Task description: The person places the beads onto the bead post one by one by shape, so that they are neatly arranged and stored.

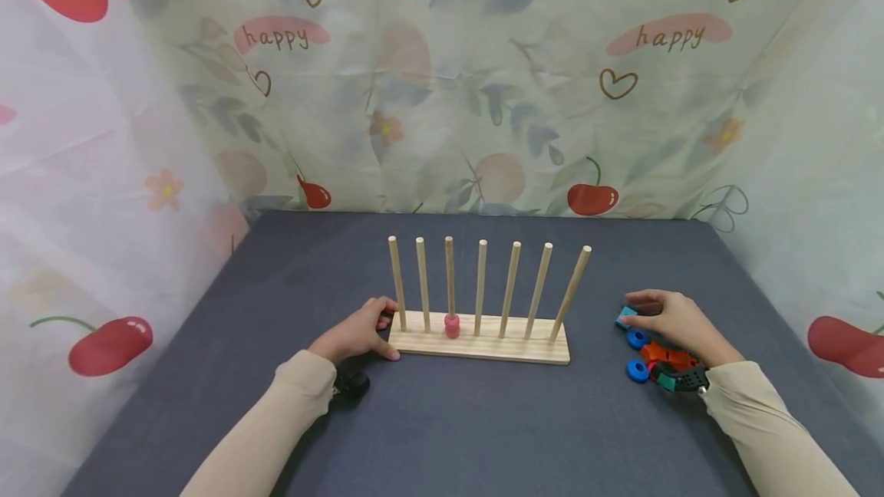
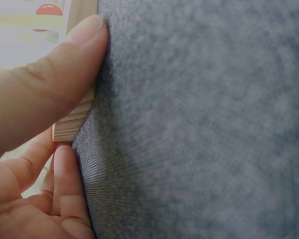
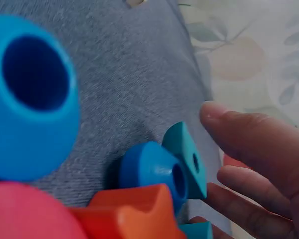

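Note:
A wooden peg board [image 1: 483,345] with several upright dowels stands mid-table, and a pink bead piece [image 1: 452,326] sits at the foot of its third dowel from the left. My left hand [image 1: 359,330] grips the board's left end, thumb [image 2: 65,69] along the front edge and fingers by the end. Over at the right, my right hand [image 1: 673,320] reaches around a teal block [image 3: 185,159] with a hole in it. Its thumb [image 3: 254,134] is apart from the block, while the other fingers are close to the block's far side, partly hidden.
Beside the right wrist lie blue rings [image 1: 638,370], orange pieces [image 1: 668,357] and a pink piece [image 3: 30,214], bunched together. A dark cloth [image 1: 497,420] covers the table. Patterned curtains [image 1: 442,98] hang behind and along both sides.

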### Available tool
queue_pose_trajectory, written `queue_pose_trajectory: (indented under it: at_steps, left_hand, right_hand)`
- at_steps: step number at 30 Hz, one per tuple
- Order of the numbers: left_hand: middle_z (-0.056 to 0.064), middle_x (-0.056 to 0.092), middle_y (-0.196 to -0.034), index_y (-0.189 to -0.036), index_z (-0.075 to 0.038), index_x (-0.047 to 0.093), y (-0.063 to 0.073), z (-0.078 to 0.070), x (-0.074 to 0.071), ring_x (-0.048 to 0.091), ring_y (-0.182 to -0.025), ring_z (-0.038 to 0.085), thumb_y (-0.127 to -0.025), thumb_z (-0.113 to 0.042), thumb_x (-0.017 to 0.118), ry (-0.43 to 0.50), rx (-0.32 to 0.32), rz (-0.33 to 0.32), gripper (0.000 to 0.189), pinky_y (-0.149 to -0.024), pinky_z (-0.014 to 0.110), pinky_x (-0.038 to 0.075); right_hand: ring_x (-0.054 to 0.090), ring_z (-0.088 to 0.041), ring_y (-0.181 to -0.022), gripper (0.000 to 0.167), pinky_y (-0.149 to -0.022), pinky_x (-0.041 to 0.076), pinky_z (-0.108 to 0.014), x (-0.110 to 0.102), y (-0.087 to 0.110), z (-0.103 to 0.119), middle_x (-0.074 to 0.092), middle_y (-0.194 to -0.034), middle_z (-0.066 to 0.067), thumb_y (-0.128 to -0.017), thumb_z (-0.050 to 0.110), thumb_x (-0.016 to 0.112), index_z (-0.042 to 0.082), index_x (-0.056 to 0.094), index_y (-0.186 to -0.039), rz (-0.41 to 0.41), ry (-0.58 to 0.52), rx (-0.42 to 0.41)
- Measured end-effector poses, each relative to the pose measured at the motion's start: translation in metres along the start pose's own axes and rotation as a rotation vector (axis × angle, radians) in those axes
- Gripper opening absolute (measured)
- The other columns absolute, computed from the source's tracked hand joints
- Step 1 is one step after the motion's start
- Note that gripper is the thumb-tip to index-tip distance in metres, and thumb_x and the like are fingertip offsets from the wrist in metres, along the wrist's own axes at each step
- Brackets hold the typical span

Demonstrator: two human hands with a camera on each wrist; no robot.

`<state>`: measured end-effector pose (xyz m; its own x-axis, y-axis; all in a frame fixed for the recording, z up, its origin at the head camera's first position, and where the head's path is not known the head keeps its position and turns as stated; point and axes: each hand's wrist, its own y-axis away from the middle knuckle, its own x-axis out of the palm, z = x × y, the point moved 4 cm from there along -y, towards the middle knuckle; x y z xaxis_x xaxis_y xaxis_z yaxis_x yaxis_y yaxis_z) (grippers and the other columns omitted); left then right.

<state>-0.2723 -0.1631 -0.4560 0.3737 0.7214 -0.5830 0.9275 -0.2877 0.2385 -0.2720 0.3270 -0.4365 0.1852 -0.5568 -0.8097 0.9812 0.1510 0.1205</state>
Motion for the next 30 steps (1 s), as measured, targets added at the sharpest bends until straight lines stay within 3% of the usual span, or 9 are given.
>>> queue_pose_trajectory:
  at_steps: [10,21,30]
  left_hand:
    - [0.015,0.044,-0.124,-0.128,-0.002,0.049,-0.001,0.001,0.001,0.048,-0.112,0.028,-0.062,-0.001,0.089,-0.006,0.004,0.002,0.077,-0.100,0.045,0.040]
    - [0.015,0.045,-0.125,-0.128,-0.003,0.049,-0.003,0.001,0.002,0.048,-0.113,0.028,-0.062,-0.001,0.089,-0.005,-0.002,0.000,0.077,-0.100,0.045,0.041]
    - [0.015,0.044,-0.124,-0.127,-0.003,0.049,-0.001,0.001,0.000,0.047,-0.111,0.028,-0.063,-0.001,0.089,0.006,-0.001,0.004,0.075,-0.099,0.045,0.040]
  right_hand:
    - [0.056,-0.041,-0.113,0.070,-0.090,0.046,-0.056,0.005,-0.001,-0.005,0.062,-0.125,-0.022,-0.079,0.054,0.073,0.004,0.061,-0.127,0.007,0.076,-0.013]
    - [0.059,-0.040,-0.107,0.062,-0.086,0.048,-0.054,0.002,0.001,-0.004,0.064,-0.119,-0.024,-0.084,0.048,0.071,0.002,0.062,-0.126,-0.038,0.106,-0.033]
    - [0.063,-0.030,-0.104,0.068,-0.077,0.053,-0.039,-0.021,0.007,0.011,0.061,-0.125,-0.025,-0.088,0.049,0.065,0.003,0.052,-0.137,-0.118,-0.056,0.021]
